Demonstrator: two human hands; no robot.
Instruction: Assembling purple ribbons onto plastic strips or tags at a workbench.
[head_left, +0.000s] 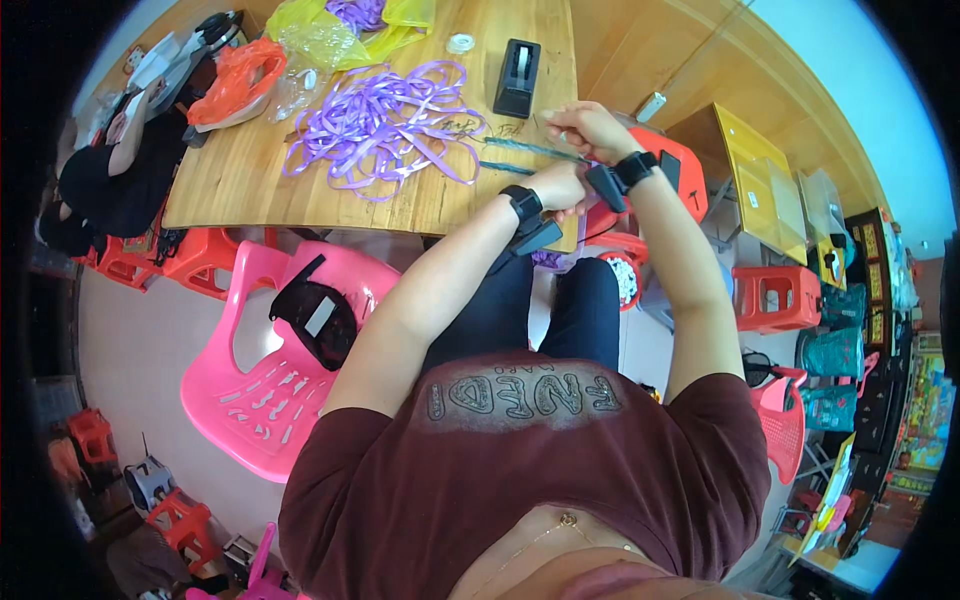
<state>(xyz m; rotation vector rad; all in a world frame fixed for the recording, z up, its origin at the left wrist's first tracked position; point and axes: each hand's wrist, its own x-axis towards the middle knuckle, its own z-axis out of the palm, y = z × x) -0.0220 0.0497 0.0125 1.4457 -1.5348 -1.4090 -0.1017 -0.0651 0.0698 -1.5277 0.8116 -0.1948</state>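
Note:
My right hand [592,131] is raised just past the right edge of the wooden table [230,195], its fingertips pinched together. Whatever sits in that pinch is too small to make out. Nearer to me, my left hand [561,187] hangs at the same edge with its fingers curled; what they hold is hidden. Two dark green strips [507,168] lie on the tabletop, pointing toward my hands. Left of them spreads a loose, tangled heap of shiny purple ribbon [385,120]. A black tape dispenser [516,85] stands farther back, beside a small white roll [460,43].
Yellow [400,35] and orange-red plastic bags [240,80] lie at the table's far left, near another person in black [120,190]. A red stool [690,185] stands right of my hands. Below is a red basin [636,262] of white pieces. A pink chair [225,400] is left of me.

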